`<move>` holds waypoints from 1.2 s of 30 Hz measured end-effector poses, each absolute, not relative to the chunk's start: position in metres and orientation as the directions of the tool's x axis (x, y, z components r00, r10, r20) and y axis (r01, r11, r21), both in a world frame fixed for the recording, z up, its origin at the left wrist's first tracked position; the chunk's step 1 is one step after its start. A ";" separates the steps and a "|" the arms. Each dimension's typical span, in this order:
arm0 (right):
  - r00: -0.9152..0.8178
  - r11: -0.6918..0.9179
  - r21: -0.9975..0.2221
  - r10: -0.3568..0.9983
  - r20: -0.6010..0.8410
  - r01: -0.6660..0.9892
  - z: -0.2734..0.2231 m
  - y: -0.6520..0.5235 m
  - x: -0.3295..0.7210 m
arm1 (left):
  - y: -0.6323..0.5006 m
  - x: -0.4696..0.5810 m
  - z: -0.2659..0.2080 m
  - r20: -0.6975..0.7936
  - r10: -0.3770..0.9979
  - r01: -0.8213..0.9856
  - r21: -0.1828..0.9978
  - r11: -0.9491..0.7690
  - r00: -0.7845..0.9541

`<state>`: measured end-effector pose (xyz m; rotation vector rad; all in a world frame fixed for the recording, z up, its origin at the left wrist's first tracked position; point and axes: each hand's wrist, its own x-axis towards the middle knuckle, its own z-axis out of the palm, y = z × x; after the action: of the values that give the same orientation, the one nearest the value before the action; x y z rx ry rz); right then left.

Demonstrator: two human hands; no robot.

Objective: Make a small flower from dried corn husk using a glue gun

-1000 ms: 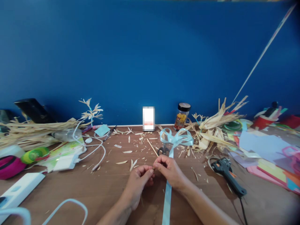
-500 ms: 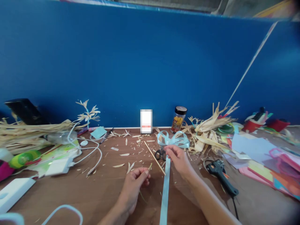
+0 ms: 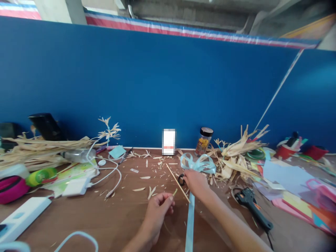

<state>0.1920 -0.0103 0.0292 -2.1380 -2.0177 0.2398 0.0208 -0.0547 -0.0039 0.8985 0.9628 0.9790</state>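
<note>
Over the brown tabletop (image 3: pixel 112 224), the left hand (image 3: pixel 159 206) keeps a pinching grip on a thin greenish strip (image 3: pixel 175 192), probably light, bendy and easily crushed, while the right hand (image 3: pixel 196 183), its closure unclear, meets black-handled scissors (image 3: pixel 179 180), likely rigid, best held by the loops.

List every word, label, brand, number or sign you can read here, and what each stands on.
No text can be read for certain.
Jar label: too blurred to read.
Pixelated white item: a reddish band, nothing legible.
Small pale strip: too small to read.
</note>
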 end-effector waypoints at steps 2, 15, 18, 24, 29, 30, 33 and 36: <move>0.093 -0.095 -0.203 0.996 -0.015 0.975 0.031 -0.005 0.187 | -0.055 0.021 -0.003 -0.225 0.941 -0.247 0.925 0.287 0.253; 0.154 -0.193 -0.419 0.980 -0.126 0.887 0.031 0.009 0.208 | -0.055 0.021 -0.003 -0.233 0.938 -0.229 0.929 0.292 0.255; 0.090 -0.175 -0.614 0.982 -0.167 0.770 0.035 0.007 0.223 | -0.055 0.022 -0.002 -0.265 0.931 -0.214 0.923 0.320 0.250; -0.036 -0.245 -0.903 0.961 -0.275 0.353 0.039 -0.011 0.234 | -0.055 0.022 0.001 -0.273 0.934 -0.207 0.924 0.321 0.232; -0.134 -0.248 -0.968 0.959 -0.249 0.026 0.040 -0.020 0.234 | -0.055 0.022 0.001 -0.256 0.938 -0.204 0.930 0.305 0.234; -0.149 -0.244 -0.970 0.960 -0.238 -0.021 0.040 -0.021 0.234 | -0.056 0.022 0.001 -0.248 0.939 -0.204 0.933 0.298 0.238; -0.191 -0.242 -0.961 0.958 -0.215 -0.131 0.044 -0.025 0.234 | -0.056 0.021 0.000 -0.236 0.941 -0.206 0.936 0.287 0.243; -0.201 -0.232 -0.920 0.964 -0.174 -0.316 0.048 -0.027 0.235 | -0.055 0.022 0.000 -0.260 0.936 -0.199 0.930 0.308 0.237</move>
<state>0.2346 -0.0272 0.0484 -1.0058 -0.9589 1.6307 0.0216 -0.0553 -0.0005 0.9211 1.0145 0.9517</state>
